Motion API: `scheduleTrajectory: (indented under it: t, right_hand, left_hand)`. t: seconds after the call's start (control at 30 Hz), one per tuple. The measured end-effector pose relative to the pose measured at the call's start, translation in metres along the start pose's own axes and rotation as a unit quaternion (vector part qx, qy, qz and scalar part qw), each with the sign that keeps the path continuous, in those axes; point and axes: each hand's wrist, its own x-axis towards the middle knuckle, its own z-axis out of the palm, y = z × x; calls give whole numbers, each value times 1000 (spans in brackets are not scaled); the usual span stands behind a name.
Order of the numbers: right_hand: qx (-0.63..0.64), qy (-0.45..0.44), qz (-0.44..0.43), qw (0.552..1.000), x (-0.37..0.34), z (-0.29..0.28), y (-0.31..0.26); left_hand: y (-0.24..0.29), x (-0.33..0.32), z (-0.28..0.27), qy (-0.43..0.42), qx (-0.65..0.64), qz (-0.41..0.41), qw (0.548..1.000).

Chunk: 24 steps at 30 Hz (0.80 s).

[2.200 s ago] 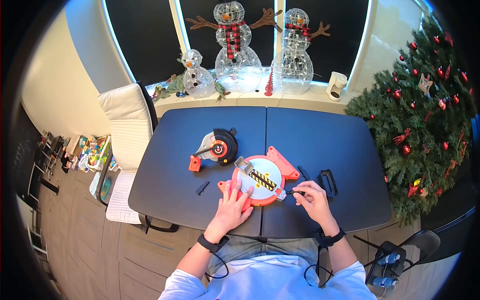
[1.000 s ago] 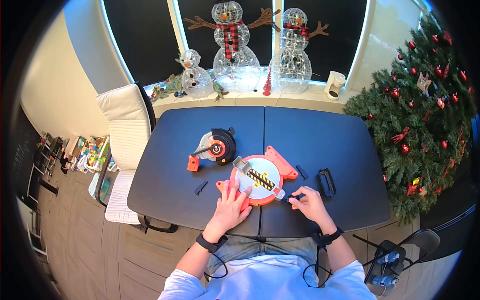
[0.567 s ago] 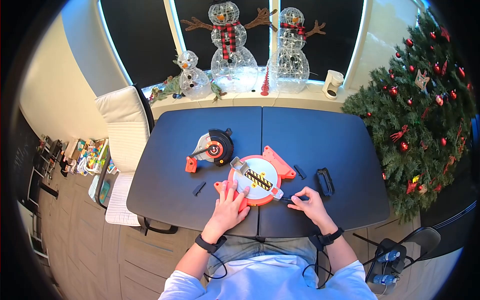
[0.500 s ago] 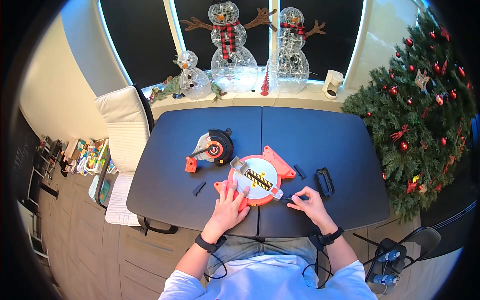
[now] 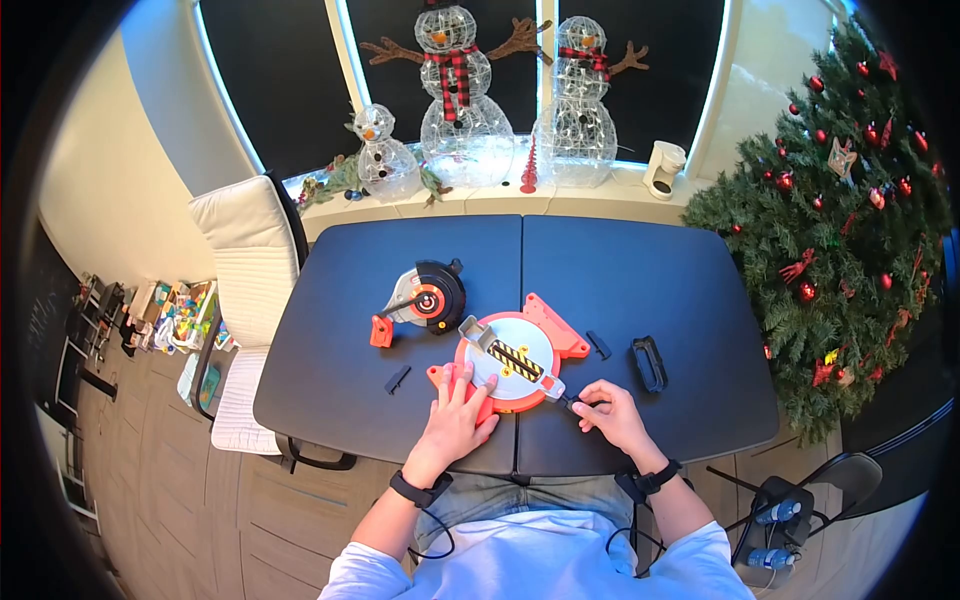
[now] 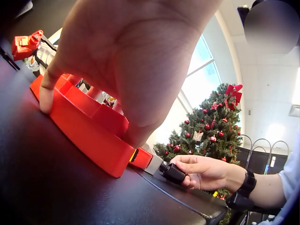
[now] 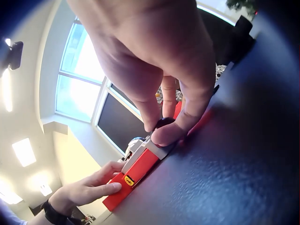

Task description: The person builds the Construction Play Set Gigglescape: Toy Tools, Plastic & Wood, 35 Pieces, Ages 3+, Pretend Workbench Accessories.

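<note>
A round toy miter saw base lies on the table, its grey disc crossed by a black-and-yellow striped slot and ringed in red. Over its near left side spreads my left hand, fingers extended, pressing on the disc and red rim. My right hand pinches a black knob between thumb and fingers. This knob sits right at the end of the grey arm jutting from the disc. In the right wrist view, the fingers cover much of the knob.
A toy saw head with a black guard and red handle stands back left on the dark table. Small black pieces lie left and right of the base. Farther right is a black oblong frame.
My right hand has shifted slightly nearer me, and its fingers have changed their hold on the black knob at the arm's end. The left hand stays on the base.
</note>
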Motion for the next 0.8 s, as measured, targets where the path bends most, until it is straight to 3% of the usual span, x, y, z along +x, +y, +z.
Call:
scheduleTrajectory:
  t: [0.23, 0.43, 0.53, 0.63, 0.73, 0.8]
  right_hand:
    - [-156, 25, -117, 981, -2, 3, 6]
    - [-33, 22, -3, 999, 1, -1, 1]
    - [-61, 25, -32, 997, -4, 6, -6]
    - [-183, 22, -162, 969, -5, 6, -2]
    - [-116, 14, -65, 991, -3, 4, 2]
    - [-104, 27, -46, 993, -2, 5, -1]
  left_hand:
    - [-1, 0, 1, 1, 1, 1, 1000]
    - [-2, 0, 3, 2, -3, 0, 1000]
    - [-6, -1, 9, 17, 2, 5, 1000]
    - [-5, -1, 8, 12, 6, 3, 1000]
    - [-4, 0, 7, 13, 7, 4, 1000]
    - [-1, 0, 2, -2, -1, -4, 1000]
